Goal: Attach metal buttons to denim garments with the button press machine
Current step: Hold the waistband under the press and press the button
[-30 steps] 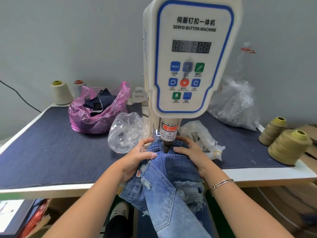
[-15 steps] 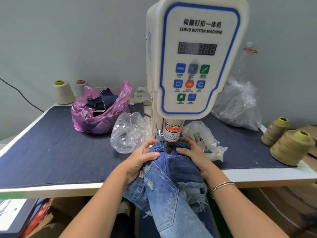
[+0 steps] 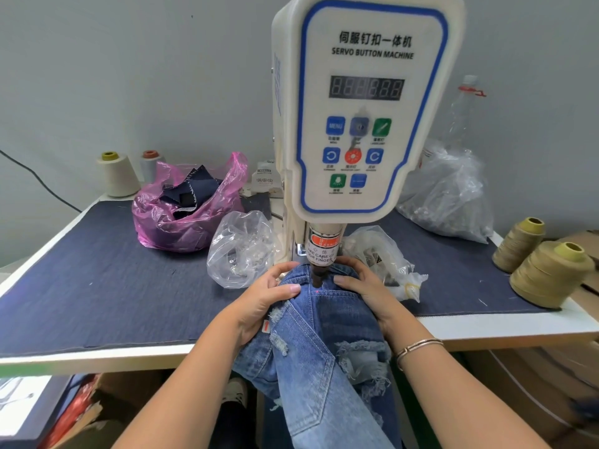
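Note:
A white servo button machine (image 3: 363, 108) stands at the table's middle, its dark press punch (image 3: 317, 276) down on the waistband of a pair of ripped blue jeans (image 3: 321, 345). A small red laser dot shows on the denim just below the punch. My left hand (image 3: 265, 299) grips the denim left of the punch, thumb and fingers curled over the fold. On the right side my right hand (image 3: 366, 286) holds the waistband, fingers curved over its edge. The jeans hang off the table's front edge between my arms. No button is visible.
The table (image 3: 97, 286) has a dark denim cover. A pink bag of dark scraps (image 3: 184, 209) and a clear bag (image 3: 243, 251) lie left of the machine. Clear bags (image 3: 447, 196) (image 3: 389, 264) lie right. Thread cones stand at back left (image 3: 118, 173) and right (image 3: 551, 273).
Both hands stay on the waistband beside the punch. The view has shifted slightly, and a red laser dot now shows on the denim below the punch.

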`<move>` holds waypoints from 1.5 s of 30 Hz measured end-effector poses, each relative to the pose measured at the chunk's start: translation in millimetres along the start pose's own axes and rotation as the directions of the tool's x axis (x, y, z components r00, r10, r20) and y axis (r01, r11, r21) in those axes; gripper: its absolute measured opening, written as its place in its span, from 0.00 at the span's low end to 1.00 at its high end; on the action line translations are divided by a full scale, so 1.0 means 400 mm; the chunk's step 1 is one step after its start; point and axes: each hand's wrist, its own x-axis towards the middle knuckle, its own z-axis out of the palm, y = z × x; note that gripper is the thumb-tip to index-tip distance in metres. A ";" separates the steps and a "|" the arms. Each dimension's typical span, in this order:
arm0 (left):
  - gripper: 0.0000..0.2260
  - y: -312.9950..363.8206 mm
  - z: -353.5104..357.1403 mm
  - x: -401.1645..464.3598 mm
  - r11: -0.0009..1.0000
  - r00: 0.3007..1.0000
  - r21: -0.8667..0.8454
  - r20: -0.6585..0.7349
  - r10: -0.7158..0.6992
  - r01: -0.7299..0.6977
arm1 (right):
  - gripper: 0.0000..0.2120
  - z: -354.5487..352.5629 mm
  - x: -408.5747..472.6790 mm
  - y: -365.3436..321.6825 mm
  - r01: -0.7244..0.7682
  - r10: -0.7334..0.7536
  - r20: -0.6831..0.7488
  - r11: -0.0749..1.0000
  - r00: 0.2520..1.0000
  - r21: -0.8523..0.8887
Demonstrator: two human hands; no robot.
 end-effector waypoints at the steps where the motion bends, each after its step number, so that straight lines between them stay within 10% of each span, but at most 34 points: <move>1: 0.32 0.001 0.001 0.000 1.000 1.000 -0.003 -0.008 0.000 0.000 | 0.20 0.000 0.001 0.000 -0.001 0.001 0.000 1.000 1.000 0.000; 45: 0.27 -0.003 0.008 0.001 0.998 0.999 -0.055 -0.003 0.033 -0.033 | 0.17 0.009 0.000 -0.005 -0.030 0.030 -0.010 0.999 0.999 0.015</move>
